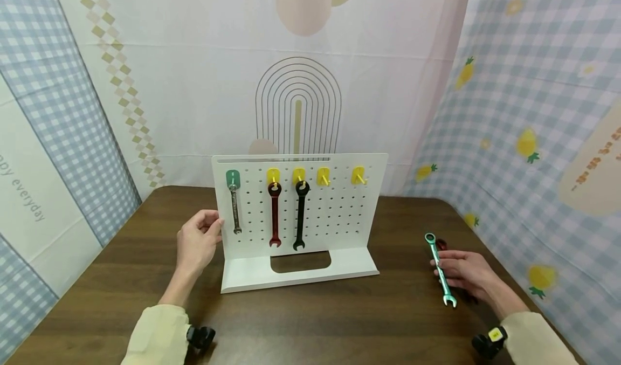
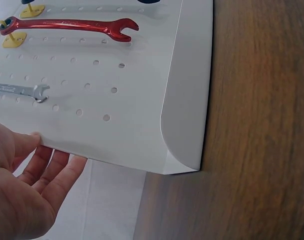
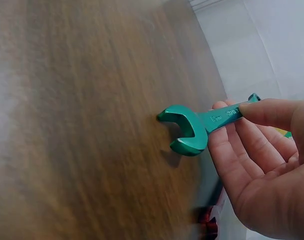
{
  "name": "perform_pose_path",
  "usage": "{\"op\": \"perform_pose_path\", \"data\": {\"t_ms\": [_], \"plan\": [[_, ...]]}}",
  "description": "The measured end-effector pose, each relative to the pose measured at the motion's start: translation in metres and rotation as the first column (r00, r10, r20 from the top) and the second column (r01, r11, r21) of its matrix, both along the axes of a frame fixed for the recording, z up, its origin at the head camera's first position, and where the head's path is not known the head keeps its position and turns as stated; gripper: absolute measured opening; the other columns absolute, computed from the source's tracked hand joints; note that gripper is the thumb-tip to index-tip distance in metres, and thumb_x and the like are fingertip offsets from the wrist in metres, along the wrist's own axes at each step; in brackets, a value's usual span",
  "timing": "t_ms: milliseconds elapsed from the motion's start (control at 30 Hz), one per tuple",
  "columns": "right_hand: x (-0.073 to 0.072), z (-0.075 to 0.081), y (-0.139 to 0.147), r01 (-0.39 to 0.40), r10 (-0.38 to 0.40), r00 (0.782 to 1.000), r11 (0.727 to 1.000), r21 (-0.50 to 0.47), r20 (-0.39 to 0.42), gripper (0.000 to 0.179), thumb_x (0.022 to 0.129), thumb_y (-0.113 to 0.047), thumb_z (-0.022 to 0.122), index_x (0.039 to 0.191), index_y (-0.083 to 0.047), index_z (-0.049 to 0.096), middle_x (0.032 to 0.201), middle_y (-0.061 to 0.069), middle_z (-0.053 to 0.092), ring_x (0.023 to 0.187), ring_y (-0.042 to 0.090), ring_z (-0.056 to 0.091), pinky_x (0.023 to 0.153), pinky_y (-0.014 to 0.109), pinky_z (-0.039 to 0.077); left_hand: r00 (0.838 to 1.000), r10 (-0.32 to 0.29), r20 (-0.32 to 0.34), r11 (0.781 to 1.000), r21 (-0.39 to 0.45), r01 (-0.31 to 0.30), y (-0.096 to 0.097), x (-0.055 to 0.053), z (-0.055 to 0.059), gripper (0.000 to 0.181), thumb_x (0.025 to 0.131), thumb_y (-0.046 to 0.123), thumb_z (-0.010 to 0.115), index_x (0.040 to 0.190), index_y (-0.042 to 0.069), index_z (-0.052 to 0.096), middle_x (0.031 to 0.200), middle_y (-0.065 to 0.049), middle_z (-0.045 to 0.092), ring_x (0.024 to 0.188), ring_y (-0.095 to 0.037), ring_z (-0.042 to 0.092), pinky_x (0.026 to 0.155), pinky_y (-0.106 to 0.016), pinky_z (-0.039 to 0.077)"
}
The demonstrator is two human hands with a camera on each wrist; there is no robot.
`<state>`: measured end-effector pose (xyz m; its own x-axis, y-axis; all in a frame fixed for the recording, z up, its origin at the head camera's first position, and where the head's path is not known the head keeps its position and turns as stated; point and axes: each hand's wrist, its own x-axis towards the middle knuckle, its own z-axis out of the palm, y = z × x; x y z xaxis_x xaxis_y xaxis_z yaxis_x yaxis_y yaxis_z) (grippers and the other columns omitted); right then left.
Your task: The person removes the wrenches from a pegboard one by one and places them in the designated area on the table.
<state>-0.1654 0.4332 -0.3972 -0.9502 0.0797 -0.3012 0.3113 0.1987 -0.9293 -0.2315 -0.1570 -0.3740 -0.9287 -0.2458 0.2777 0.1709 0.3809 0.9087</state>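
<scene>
At the left edge of a white pegboard stand (image 1: 339, 233), my left hand (image 1: 196, 241) grips the panel, thumb in front and fingers behind, as the left wrist view shows. My right hand (image 1: 468, 273) pinches a green combination wrench (image 1: 441, 273) between thumb and fingers, above the table's right side. Its open end (image 3: 189, 132) faces the right wrist camera. Hanging on the board are a small silver wrench (image 1: 235, 211) from a green hook (image 1: 233, 178), a red wrench (image 1: 275, 214) and a black wrench (image 1: 300, 217), both from yellow hooks.
Two more yellow hooks (image 1: 323, 176) (image 1: 359, 175) on the board's right carry nothing. A dark red object (image 1: 441, 244), mostly hidden, lies behind the right hand. The brown wooden table (image 1: 310, 327) is bordered by hanging cloths (image 1: 194, 95) at the back and sides.
</scene>
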Motion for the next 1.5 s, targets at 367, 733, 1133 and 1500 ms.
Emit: {"op": "perform_pose_path", "data": {"t_ms": [367,733,1133,1500], "plan": [[-0.006,-0.001,0.009,-0.01,0.008,0.999,0.999,0.054,0.037,0.042,0.103,-0.006,0.065,0.14,0.012,0.057,0.102,-0.001,0.082,0.088,0.014,0.079,0.073,0.033,0.067,1.0,-0.005,0.0,1.0,0.0,0.005,0.0,0.001,-0.001,0.017,0.105,0.011,0.065,0.118,0.002,0.07,0.108,-0.02,0.072,0.094,-0.026,0.07,0.069,-0.013,0.06],[-0.012,0.002,0.013,-0.022,0.017,0.999,0.993,0.12,0.041,0.046,0.103,-0.006,0.065,0.142,0.016,0.052,0.104,0.003,0.081,0.088,0.015,0.079,0.075,0.034,0.067,1.0,-0.005,0.004,1.0,-0.009,0.005,-0.001,0.001,0.001,0.017,0.105,0.011,0.065,0.119,0.002,0.07,0.109,-0.019,0.073,0.093,-0.023,0.07,0.075,-0.024,0.065],[-0.016,0.002,0.015,0.006,-0.014,0.999,0.979,0.205,0.039,0.047,0.102,-0.009,0.068,0.14,0.016,0.055,0.099,0.003,0.082,0.082,0.014,0.078,0.071,0.032,0.066,1.0,-0.001,-0.003,1.0,-0.006,0.001,-0.001,-0.001,0.0,0.016,0.105,0.01,0.065,0.117,0.002,0.07,0.108,-0.019,0.073,0.091,-0.02,0.07,0.072,-0.02,0.063],[-0.016,0.006,0.011,-0.002,-0.009,0.999,0.96,0.282,0.038,0.043,0.102,-0.009,0.066,0.137,0.015,0.058,0.097,0.001,0.08,0.083,0.013,0.075,0.072,0.034,0.066,1.0,-0.002,0.008,1.0,-0.003,0.002,-0.001,0.001,0.001,0.017,0.105,0.011,0.066,0.118,0.002,0.07,0.11,-0.02,0.073,0.09,-0.018,0.068,0.068,-0.011,0.058]]}}
